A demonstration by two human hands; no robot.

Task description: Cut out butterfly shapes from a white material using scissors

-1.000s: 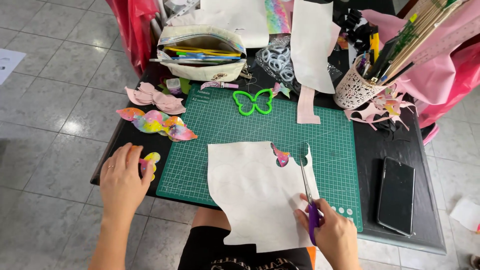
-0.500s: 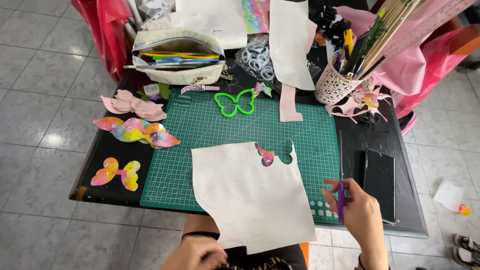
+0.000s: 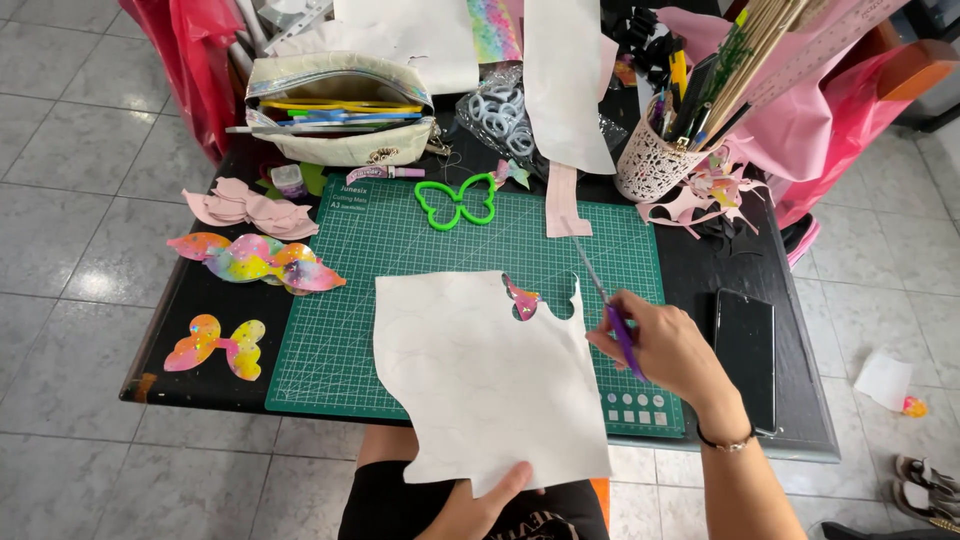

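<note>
A white sheet [image 3: 480, 380] with a butterfly-shaped notch cut from its top edge lies on the green cutting mat [image 3: 400, 250]. My left hand [image 3: 490, 497] grips the sheet's near edge with the thumb on top. My right hand [image 3: 665, 350] holds purple-handled scissors [image 3: 605, 300] at the sheet's upper right corner, blades pointing away towards the mat's far side. A small colourful cut piece [image 3: 522, 298] shows through the notch.
On the black table [image 3: 700, 260]: a glittery butterfly [image 3: 215, 345], a larger rainbow one [image 3: 258, 260], pink cutouts [image 3: 248, 208], a green butterfly outline [image 3: 457, 202], a pencil case [image 3: 335, 110], a white mesh cup of tools [image 3: 655, 160], and a black phone [image 3: 745, 355].
My left hand left the glittery butterfly at the table's left and took the sheet's near edge. My right hand drew the scissors out of the sheet and now sits by its right corner.
</note>
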